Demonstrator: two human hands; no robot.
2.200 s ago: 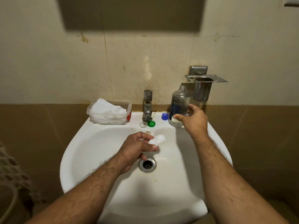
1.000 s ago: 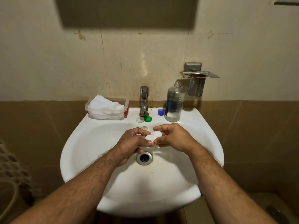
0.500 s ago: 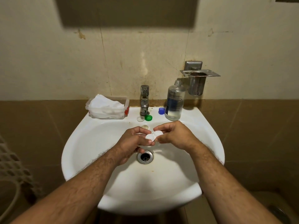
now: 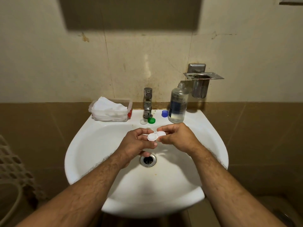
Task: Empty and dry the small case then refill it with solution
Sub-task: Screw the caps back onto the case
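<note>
We see the small white case [image 4: 155, 136] held above the basin of the white sink [image 4: 91, 145], a little behind the drain [image 4: 148, 160], with its two round wells side by side. Its long axis runs left to right, tilted so the right well sits slightly farther back, and the open wells face up toward us. Our left hand [image 4: 136, 145] pinches the left end and our right hand [image 4: 176, 138] pinches the right end, fingers curled round the rims. Behind them on the sink ledge stand the uncapped solution bottle [image 4: 177, 105], upright, with a blue cap [image 4: 164, 113] just beside it, and a green cap [image 4: 151, 120] touching a white cap [image 4: 144, 121] before the tap [image 4: 148, 102]. A tub of tissues [image 4: 110, 110] sits at the left.
</note>
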